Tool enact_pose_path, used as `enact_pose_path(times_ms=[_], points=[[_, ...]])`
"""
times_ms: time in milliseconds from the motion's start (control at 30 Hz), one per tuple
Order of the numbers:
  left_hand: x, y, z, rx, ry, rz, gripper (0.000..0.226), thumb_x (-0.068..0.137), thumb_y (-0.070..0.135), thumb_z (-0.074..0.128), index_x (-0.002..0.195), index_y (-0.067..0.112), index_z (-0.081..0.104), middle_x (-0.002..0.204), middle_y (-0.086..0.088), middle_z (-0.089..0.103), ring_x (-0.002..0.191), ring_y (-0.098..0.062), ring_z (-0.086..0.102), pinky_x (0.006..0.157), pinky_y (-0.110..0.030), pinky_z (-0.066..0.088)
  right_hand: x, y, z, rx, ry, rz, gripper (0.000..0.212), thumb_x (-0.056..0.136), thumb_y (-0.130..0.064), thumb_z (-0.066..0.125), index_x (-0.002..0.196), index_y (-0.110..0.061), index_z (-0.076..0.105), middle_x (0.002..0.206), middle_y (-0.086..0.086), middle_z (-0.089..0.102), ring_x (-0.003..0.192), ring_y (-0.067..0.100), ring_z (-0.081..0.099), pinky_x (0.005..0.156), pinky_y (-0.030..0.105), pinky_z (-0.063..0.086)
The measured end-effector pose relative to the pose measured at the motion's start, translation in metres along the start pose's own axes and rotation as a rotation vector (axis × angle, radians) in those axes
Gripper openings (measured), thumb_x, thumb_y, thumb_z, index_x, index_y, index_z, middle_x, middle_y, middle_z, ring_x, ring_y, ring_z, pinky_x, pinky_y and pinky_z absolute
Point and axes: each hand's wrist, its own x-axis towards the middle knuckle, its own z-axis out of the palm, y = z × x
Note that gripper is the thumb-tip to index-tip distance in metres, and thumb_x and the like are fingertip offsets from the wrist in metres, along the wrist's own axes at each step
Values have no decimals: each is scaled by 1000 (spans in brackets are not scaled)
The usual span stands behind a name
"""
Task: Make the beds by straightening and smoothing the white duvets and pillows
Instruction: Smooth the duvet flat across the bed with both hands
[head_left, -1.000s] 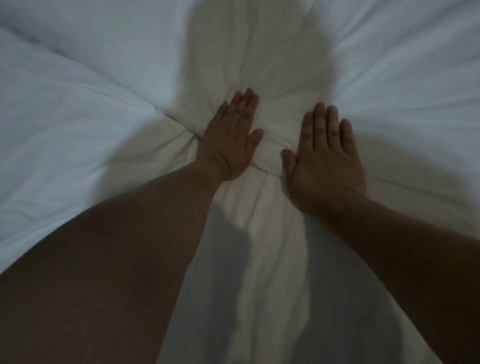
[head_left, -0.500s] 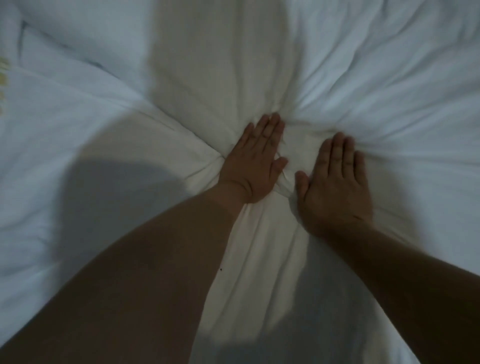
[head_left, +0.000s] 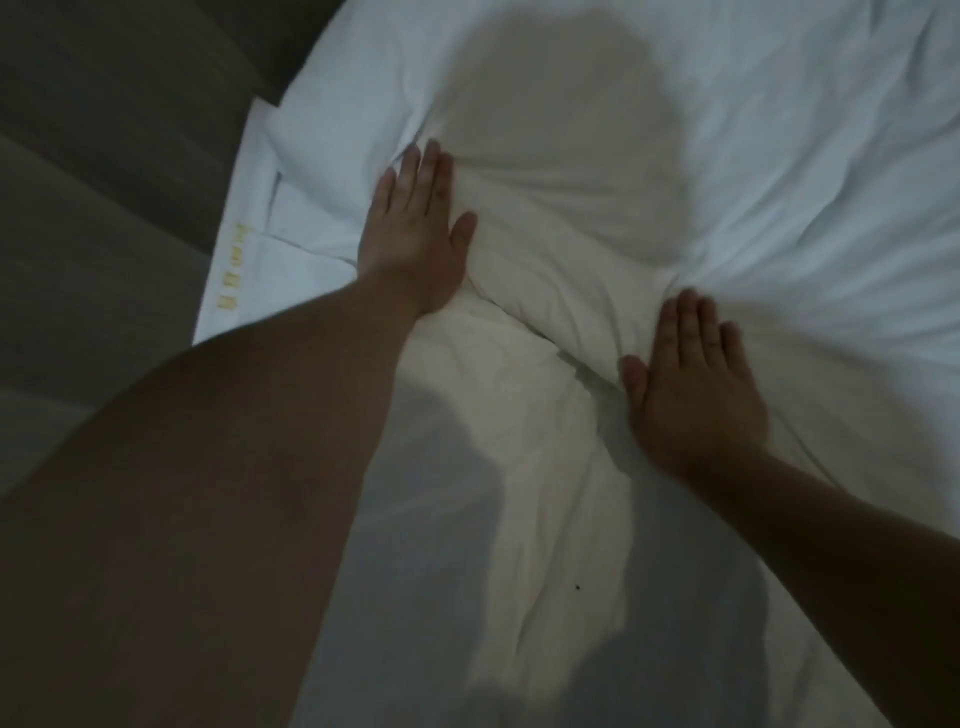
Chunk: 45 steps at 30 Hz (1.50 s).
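head: hands have spread apart since 0.5 s ago | left hand (head_left: 410, 244) flat, fingers straight, pressing white duvet (head_left: 779, 156) near the bed's left edge | right hand (head_left: 693, 384) flat on it, nearer the middle | bunched fold (head_left: 561, 280) lies between them

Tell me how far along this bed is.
Done: little looks finished; the near stretch of the white duvet lies fairly flat. In hand: the left hand and right hand press flat on either side of a puffed ridge. Left: creases fan out at the upper right, and the corner by the yellow-marked sheet edge is rumpled.
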Motion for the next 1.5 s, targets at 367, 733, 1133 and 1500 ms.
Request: enact_pose_path(times_ms=[367,733,1133,1500], points=[[33,-56,28,55,91,-24,74,102,57,6,162,13,-1,170,-5,-5,156,-20,-7,127,-40,-1,113,-124,10,118,10,-364,66,106,-50,8,163,-17,0,170,4,-5,157,21,-8,127,44,-2],[67,-61,61,-34,-271,-6,95,97,73,13,158,6,-15,167,-9,-21,154,-18,-18,126,-35,-8,82,-64,34,35,-78,-169,72,104,-54,11,163,-13,9,170,4,7,157,17,1,127,39,0],[35,132,4,-254,-239,-384,70,99,36,20,158,-2,20,166,-22,14,153,-37,18,124,-48,18,-19,49,1,-164,-61,15,70,104,-46,26,158,-1,26,166,16,23,155,29,17,126,47,3],[-39,225,53,-117,-277,17,73,105,54,8,160,10,-9,169,-6,-12,156,-20,-9,126,-43,-6,-57,98,-33,-165,-106,-98,68,106,-45,19,161,-6,17,169,11,14,157,24,8,126,42,0]])
